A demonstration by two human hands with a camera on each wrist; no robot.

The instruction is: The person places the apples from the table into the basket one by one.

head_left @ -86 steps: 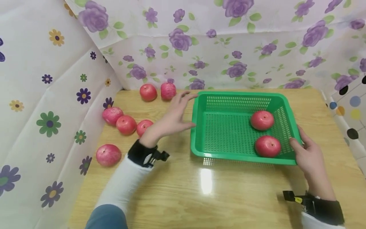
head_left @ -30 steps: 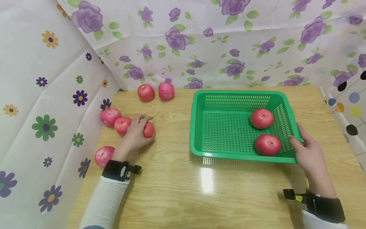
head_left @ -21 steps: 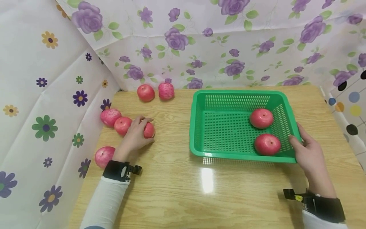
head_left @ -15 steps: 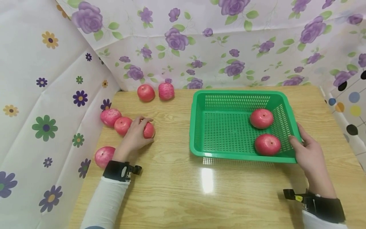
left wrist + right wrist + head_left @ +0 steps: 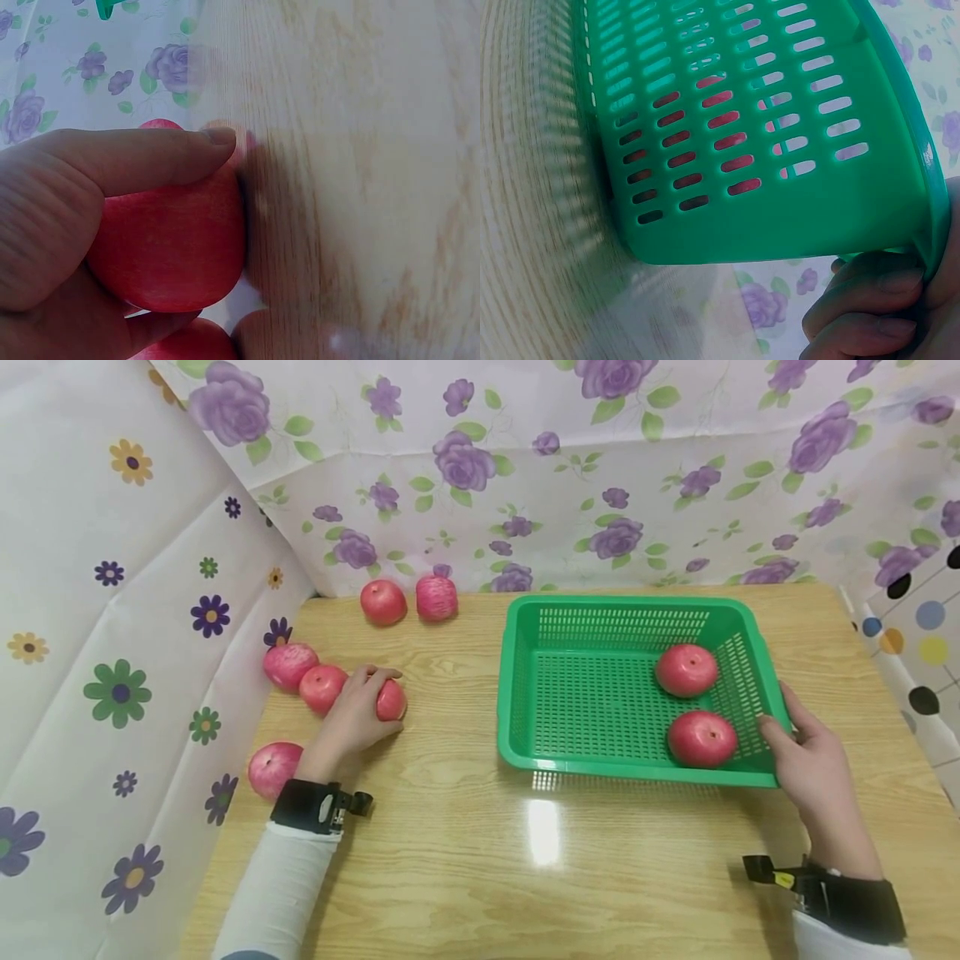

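Observation:
At the left of the table, my left hand grips a red apple, its thumb and fingers on opposite sides. The left wrist view shows the thumb lying across this apple, which sits against the wood. My right hand holds the right end of a green plastic basket by its rim. Curled fingers appear under that rim in the right wrist view. Inside the basket, on its right side, are two red apples, one farther back and one nearer.
Beside my left hand lie another apple and a streaked pink one. A larger pinkish apple is near my left wrist. Two more, one red and one striped, stand by the flowered back wall covering.
My left hand has moved from beside the basket's left rim to the apple at the left and taken hold of it. Over the last second both hands have stayed nearly still.

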